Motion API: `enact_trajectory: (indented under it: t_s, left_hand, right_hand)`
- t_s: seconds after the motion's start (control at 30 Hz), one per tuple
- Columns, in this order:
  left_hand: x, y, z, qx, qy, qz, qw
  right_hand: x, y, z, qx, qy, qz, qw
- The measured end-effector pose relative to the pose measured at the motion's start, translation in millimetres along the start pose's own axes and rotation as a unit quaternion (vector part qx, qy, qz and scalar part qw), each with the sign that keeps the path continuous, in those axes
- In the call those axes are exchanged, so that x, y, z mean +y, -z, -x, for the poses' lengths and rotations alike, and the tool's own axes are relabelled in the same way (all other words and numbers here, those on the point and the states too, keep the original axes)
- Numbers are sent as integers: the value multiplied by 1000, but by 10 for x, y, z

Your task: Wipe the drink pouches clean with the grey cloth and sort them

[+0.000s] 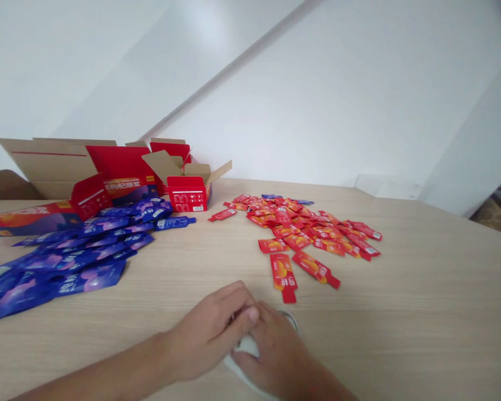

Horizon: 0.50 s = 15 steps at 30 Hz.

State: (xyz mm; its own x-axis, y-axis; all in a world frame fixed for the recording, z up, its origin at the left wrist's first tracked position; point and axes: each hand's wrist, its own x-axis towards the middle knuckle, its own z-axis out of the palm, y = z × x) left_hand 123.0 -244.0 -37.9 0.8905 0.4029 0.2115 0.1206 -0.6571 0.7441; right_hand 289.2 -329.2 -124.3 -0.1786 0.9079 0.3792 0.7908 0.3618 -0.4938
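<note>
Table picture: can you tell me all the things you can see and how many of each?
white wall: one, white, behind the table
wooden table: one, pale wood, under everything
open cardboard carton: one, tan with red parts, at the far left of the table
small red box: one, red, just right of the carton
long printed box: one, red and purple, lying at the left in front of the carton
blue sachets: too many to count, blue and purple, spread over the left of the table
red sachets: too many to count, red and orange, in a heap right of the middle
white object: one, white, mostly hidden under the hands
left hand: one, bare, over the white object
right hand: one, bare, over the white object
</note>
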Motion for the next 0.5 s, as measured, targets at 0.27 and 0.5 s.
enact_trajectory:
  t_s: [0.27,0.5]
  left_hand:
    - [-313,-188,367,6,-131,-277,952]
    - [-379,-267,276,28,-179,-311,933]
  right_hand:
    - [148,691,-9,-87,-37,-57,994]
    - [645,1453,-665,-53,-129,130,982]
